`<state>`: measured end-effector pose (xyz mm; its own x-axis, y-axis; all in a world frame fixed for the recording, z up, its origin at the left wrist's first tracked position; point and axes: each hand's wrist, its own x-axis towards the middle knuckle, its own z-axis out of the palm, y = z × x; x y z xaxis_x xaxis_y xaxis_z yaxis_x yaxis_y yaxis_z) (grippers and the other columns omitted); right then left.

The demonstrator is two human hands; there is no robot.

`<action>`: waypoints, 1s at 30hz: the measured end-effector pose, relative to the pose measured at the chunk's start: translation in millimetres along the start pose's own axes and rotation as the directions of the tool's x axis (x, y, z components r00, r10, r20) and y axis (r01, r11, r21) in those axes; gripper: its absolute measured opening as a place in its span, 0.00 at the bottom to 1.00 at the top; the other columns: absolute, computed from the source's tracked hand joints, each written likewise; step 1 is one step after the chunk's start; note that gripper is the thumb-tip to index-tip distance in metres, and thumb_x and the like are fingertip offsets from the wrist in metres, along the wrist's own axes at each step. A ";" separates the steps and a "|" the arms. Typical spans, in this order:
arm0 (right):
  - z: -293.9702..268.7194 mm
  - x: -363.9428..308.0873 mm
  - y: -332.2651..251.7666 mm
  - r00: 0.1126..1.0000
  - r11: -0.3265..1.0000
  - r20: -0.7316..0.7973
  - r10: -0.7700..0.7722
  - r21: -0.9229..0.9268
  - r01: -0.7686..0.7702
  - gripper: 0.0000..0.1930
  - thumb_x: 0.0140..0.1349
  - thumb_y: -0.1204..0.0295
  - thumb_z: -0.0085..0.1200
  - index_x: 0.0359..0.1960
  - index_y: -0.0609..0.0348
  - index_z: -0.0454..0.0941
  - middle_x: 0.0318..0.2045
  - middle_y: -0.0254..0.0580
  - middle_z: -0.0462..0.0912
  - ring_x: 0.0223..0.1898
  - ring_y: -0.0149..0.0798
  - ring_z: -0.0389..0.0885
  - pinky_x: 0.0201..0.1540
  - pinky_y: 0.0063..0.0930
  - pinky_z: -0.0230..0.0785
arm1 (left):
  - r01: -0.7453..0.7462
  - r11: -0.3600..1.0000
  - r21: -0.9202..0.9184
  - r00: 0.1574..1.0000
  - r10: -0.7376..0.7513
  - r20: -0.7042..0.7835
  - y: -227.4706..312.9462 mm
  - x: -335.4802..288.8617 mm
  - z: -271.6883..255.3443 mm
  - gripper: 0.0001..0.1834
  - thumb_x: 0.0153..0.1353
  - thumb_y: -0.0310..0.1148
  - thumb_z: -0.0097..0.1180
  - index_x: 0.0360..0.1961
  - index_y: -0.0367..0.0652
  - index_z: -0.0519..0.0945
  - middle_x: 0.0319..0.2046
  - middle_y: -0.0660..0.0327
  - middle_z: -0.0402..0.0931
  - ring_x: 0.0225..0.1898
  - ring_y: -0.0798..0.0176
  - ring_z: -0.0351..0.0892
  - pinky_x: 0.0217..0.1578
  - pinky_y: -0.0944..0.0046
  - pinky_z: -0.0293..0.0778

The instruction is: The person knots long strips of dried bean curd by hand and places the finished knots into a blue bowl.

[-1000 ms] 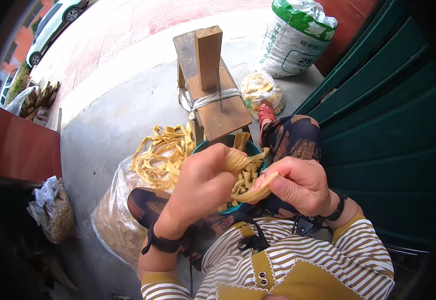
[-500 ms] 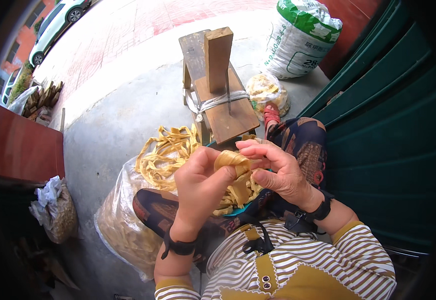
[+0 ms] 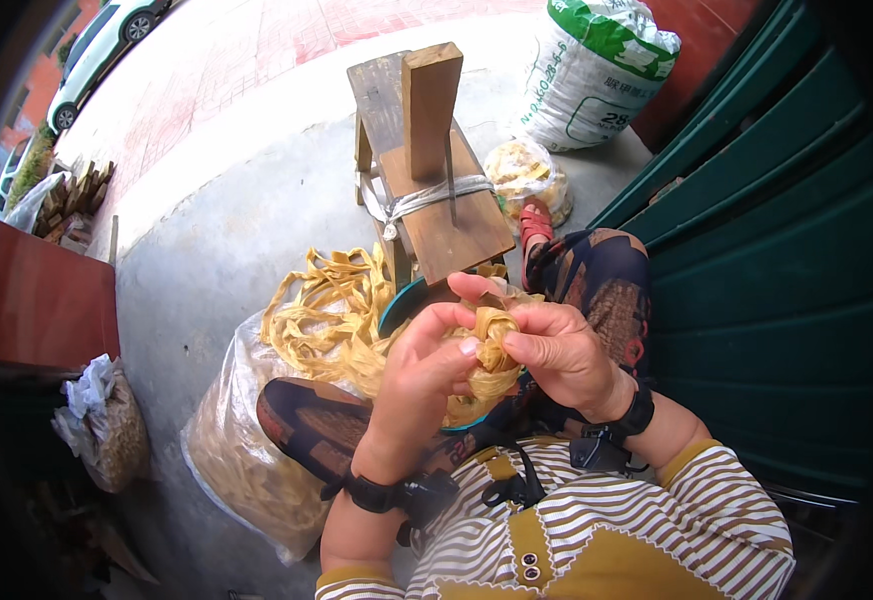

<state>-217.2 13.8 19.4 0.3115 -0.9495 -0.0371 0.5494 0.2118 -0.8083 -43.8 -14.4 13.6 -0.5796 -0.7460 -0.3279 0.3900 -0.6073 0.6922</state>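
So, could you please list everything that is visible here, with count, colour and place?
knotted strip bundle: one, yellow, pinched between both hands
loose strips: a heap, yellow, on the clear sack to the left of the hands
clear plastic sack: one, full of pale strips, on the ground at lower left
teal basin: one, mostly hidden behind the hands
wooden stand: one, brown, upright block tied on with pale cord, ahead of the hands
printed sack: one, white and green, top right
small bag: one, clear, beside the stand
green shutter: right side
car: one, white, top left
left hand: grip closed on the bundle
right hand: grip closed on the bundle
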 end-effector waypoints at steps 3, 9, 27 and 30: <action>-6.5 -0.3 -11.2 0.995 0.988 0.034 0.097 -0.120 -0.093 0.14 0.66 0.69 0.48 0.43 0.71 0.78 0.65 0.48 0.59 0.56 0.33 0.70 0.57 0.27 0.61 | 0.109 0.992 -0.067 0.974 -0.093 0.206 5.7 0.9 0.7 0.24 0.58 0.35 0.49 0.52 0.33 0.66 0.39 0.55 0.76 0.38 0.60 0.80 0.40 0.60 0.77; -21.1 -2.7 -11.1 0.978 0.708 -0.176 -0.109 -0.705 -0.048 0.17 0.66 0.61 0.50 0.27 0.65 0.74 0.24 0.37 0.75 0.28 0.27 0.72 0.32 0.25 0.67 | -0.149 0.894 0.422 0.969 0.216 -0.116 -0.9 -3.1 6.4 0.16 0.65 0.34 0.50 0.48 0.34 0.71 0.31 0.62 0.75 0.27 0.71 0.76 0.25 0.74 0.72; 12.4 -13.8 -32.0 0.986 0.789 -0.031 0.161 -0.597 -0.148 0.18 0.68 0.59 0.46 0.35 0.63 0.76 0.25 0.34 0.76 0.21 0.21 0.71 0.23 0.15 0.63 | -0.429 0.065 0.901 0.773 0.543 0.328 15.0 -17.3 1.3 0.25 0.44 0.21 0.62 0.48 0.43 0.79 0.26 0.57 0.74 0.24 0.57 0.75 0.26 0.63 0.71; 16.2 -9.6 -32.9 0.979 0.762 -0.052 0.197 -0.620 -0.186 0.14 0.66 0.63 0.48 0.40 0.63 0.77 0.28 0.35 0.78 0.21 0.22 0.73 0.24 0.17 0.65 | -0.418 -0.067 0.906 0.694 0.620 0.366 9.7 -14.3 5.5 0.27 0.43 0.21 0.61 0.50 0.46 0.79 0.24 0.58 0.72 0.24 0.58 0.76 0.24 0.63 0.71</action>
<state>-225.8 19.7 55.9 0.3726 -0.9001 -0.2258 -0.1199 0.1946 -0.9735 -35.7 -8.1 28.5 -0.4226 -0.7943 0.4365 -0.4321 0.6000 0.6733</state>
